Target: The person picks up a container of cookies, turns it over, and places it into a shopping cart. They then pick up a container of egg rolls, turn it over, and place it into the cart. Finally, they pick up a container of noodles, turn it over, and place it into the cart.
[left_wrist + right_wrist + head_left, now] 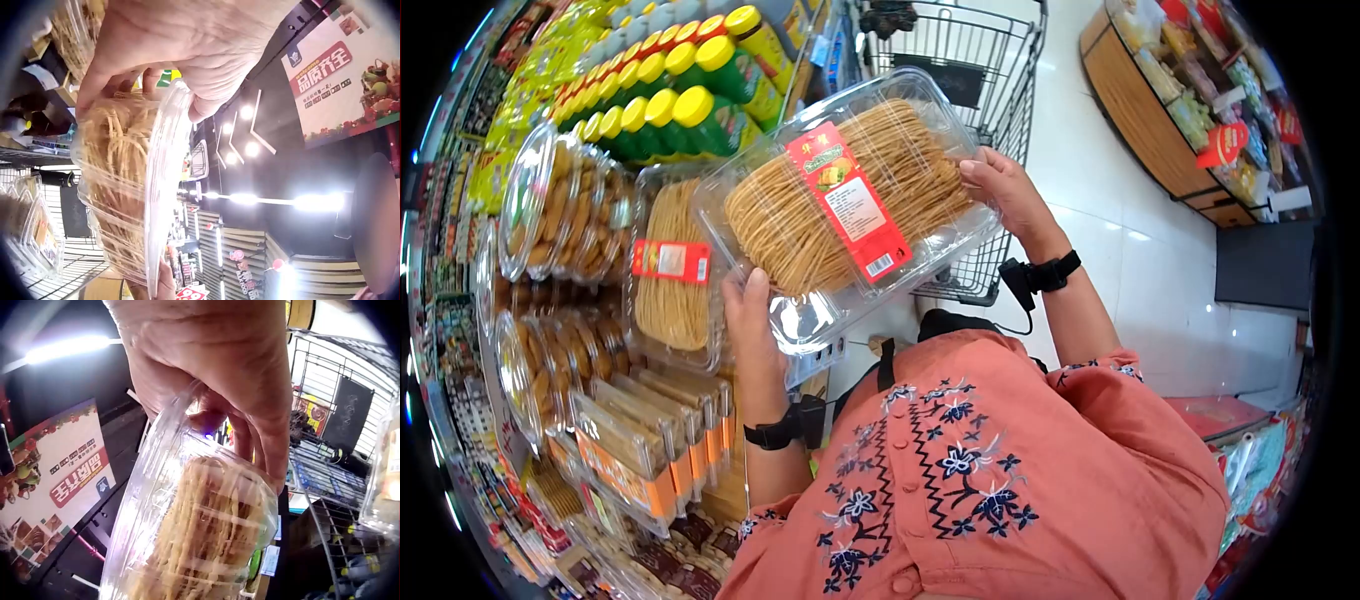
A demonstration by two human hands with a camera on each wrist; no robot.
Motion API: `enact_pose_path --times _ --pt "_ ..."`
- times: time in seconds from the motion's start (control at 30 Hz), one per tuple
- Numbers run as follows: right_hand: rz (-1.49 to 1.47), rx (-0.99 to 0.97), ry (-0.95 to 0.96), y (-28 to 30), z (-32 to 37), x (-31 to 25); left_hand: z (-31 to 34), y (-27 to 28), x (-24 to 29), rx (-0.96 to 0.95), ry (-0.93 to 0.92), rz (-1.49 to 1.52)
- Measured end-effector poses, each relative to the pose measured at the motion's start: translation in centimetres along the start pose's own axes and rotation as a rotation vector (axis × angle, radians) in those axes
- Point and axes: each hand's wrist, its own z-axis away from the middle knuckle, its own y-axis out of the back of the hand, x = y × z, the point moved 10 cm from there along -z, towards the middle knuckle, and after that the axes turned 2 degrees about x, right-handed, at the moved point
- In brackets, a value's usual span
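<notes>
A clear plastic box of thin brown snack sticks (pixel 780 220), with a red label (pixel 855 205) across its lid, is held tilted in front of my body. At its lower left corner my left hand (pixel 752 325) grips the edge, the thumb on the lid side. My right hand (pixel 1012 200) pinches the upper right end, thumb over the lid rim. From the left wrist view, the fingers of the left hand (pixel 169 47) wrap behind the box (pixel 119 181). In the right wrist view, the right hand (pixel 212 369) curls round the box's end (pixel 206 519).
A similar snack box (pixel 670 305) stands on the shelf to the left, beside round tubs of snacks (pixel 565 205) and orange-labelled packs (pixel 640 470). Yellow-capped green containers (pixel 710 110) line up behind. A wire shopping cart (pixel 1010 70) stands ahead, and a wooden display stand (pixel 1145 110) at right.
</notes>
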Motion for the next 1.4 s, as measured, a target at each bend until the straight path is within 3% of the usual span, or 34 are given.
enact_pose_path --times 0.27,0.4,0.5,0.53,0.57,0.6,0.73,1.03,1.4 --pt "0.035 -0.189 0.064 -10.0 0.6 -3.5 4.5 6.0 4.6 0.078 -0.174 0.19" --pt "0.04 -0.279 0.14 -13.5 0.2 -4.5 5.6 10.3 4.7 0.202 -0.133 0.273" --pt "0.032 -0.487 0.193 -16.6 -0.2 -5.6 5.9 12.5 4.8 0.231 -0.118 0.303" --pt "-0.136 -0.45 0.126 -17.2 0.3 -5.9 5.9 13.7 4.3 0.224 -0.068 0.32" --pt "-0.061 -0.495 0.264 -17.7 0.2 -6.7 5.9 14.6 4.4 0.212 -0.06 0.326" --pt "-0.075 -0.517 0.225 -18.0 -0.7 -6.3 5.8 15.3 4.3 0.198 -0.046 0.333" --pt "-0.034 -0.572 0.248 -19.1 0.3 -7.8 7.0 13.8 5.5 0.172 -0.083 0.334" --pt "-0.034 -0.471 0.133 -18.6 -0.1 -5.6 7.0 14.8 5.9 0.229 -0.105 0.309" --pt "-0.026 -0.337 0.086 -18.1 0.0 -5.4 6.4 15.1 5.2 0.106 -0.065 0.29"
